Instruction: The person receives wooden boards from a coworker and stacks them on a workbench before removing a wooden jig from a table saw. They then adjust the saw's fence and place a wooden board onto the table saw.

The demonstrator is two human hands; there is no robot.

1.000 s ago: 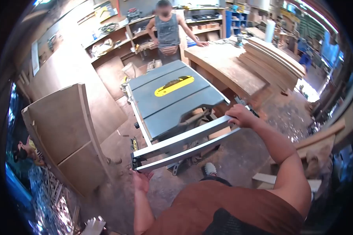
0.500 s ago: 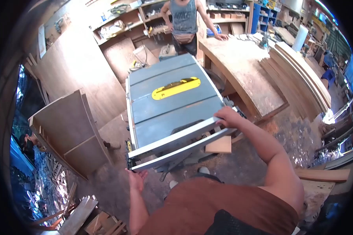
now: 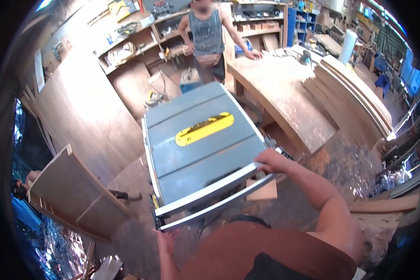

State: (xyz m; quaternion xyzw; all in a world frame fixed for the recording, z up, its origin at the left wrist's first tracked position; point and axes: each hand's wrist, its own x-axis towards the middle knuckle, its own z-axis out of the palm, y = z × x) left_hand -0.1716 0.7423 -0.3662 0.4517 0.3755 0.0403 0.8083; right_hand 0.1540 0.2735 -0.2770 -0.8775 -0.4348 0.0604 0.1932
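Observation:
A table saw [image 3: 186, 161] with a grey top and a yellow blade insert [image 3: 204, 129] stands in front of me. Two pale metal rails run along its near side. My right hand [image 3: 271, 161] is closed over the right end of the upper front rail [image 3: 214, 185], fingers curled on its edge. Down at the near left corner, my left hand [image 3: 167, 238] grips the end of the lower rail [image 3: 214, 211] from below, its fingers partly hidden there.
A person [image 3: 207, 37] stands beyond the saw, one hand on a wooden workbench [image 3: 284, 88]. Long boards [image 3: 354, 93] lie at the right. On the left are a large plywood sheet [image 3: 84, 102] and a wooden cabinet [image 3: 74, 191], with another person's foot [image 3: 134, 196] beside it.
The saw and both hands sit lower in view, while the background has shifted somewhat left. Both hands keep their places on the rails. The foot beside the cabinet shows more clearly.

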